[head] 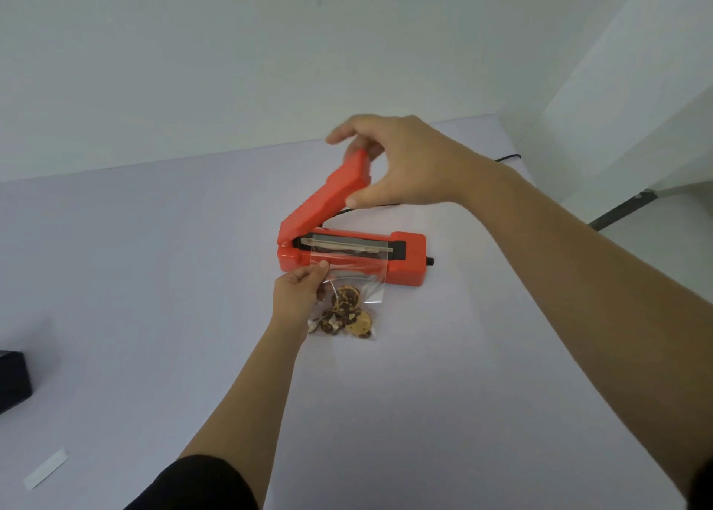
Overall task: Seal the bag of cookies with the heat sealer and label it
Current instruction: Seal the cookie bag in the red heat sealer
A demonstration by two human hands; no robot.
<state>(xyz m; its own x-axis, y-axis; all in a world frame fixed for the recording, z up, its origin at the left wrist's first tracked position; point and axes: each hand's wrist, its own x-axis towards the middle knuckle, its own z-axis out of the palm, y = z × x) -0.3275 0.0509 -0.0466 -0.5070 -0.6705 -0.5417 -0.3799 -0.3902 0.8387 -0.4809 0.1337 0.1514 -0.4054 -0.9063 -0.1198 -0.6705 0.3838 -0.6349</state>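
The bag [359, 278] is pinched at its 9 o'clock edge by the left hand [297, 291], its mouth laid across the heat sealer [409, 264]; the raised arm [328, 197] is gripped by fingers of the right hand [403, 162]. A wrinkled seal is risked if the film slips. Counted — one bag, one sealer, about five cookies [347, 312], one label [45, 469] at 8 o'clock.

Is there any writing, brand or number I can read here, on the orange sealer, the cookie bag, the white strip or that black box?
No text can be read anywhere in this view.
On the heat sealer: plain orange casing, no brand or marking shows.
On the bag of cookies: clear plastic, no print.
On the white label strip: it looks blank.
On the black box: mostly cut off at the edge, nothing legible.
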